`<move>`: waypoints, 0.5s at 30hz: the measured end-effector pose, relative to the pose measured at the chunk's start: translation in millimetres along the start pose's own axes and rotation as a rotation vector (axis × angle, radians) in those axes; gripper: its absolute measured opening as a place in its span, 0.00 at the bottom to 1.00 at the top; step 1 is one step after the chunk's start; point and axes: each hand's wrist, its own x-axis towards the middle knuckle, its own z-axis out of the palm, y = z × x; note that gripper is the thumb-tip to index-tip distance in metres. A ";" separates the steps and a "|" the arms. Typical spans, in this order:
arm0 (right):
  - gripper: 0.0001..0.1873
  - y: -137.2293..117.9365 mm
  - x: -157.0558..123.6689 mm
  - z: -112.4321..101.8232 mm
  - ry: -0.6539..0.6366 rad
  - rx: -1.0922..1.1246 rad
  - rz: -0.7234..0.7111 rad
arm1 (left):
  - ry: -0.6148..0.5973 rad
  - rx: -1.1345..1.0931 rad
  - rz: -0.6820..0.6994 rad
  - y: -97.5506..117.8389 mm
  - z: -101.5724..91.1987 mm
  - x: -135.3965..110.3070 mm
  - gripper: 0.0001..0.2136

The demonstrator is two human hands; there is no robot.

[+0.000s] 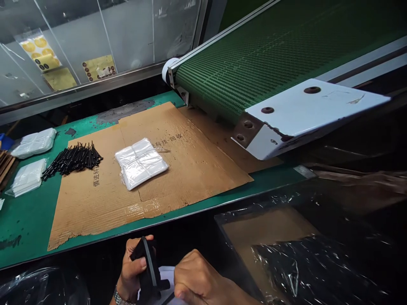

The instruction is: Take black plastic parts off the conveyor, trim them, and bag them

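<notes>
A black part (149,264) sits upright in the left hand (133,267), whose fingers and thumb are wrapped around it, short of the counter's near edge. Just right of it, the right hand (200,275) is curled closed; a thin dark strip (168,298) reaches its thumb, but I cannot tell whether it is gripped. The step in hand seems to be two-handed handling of the part; the next move likely calls for a steady left hold while the right hand does the finer work.

Beyond the hands, the green counter (28,220) carries a cardboard sheet (197,169) with a tied white bundle (141,163). Ahead and left lie a heap of thin black pieces (76,159) and white packets (33,144). Ahead and right, a conveyor (254,63) limits reach over the counter; right of the hands, clear plastic (295,271) crowds the space.
</notes>
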 end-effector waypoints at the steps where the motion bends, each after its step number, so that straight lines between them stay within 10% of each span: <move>1: 0.30 1.3 0.6 -0.6 0.044 0.033 0.068 | 0.013 0.012 0.014 2.3 0.3 0.3 0.19; 8: 0.31 15.7 12.5 -1.0 -0.025 0.431 0.394 | -0.158 0.557 0.151 34.4 12.9 5.4 0.14; 12: 0.26 17.9 15.8 1.3 0.051 0.418 0.400 | 0.159 0.525 0.256 36.6 21.6 9.1 0.29; 15: 0.22 15.8 19.4 8.7 0.301 0.111 0.226 | 0.338 0.120 0.073 27.0 29.4 9.4 0.28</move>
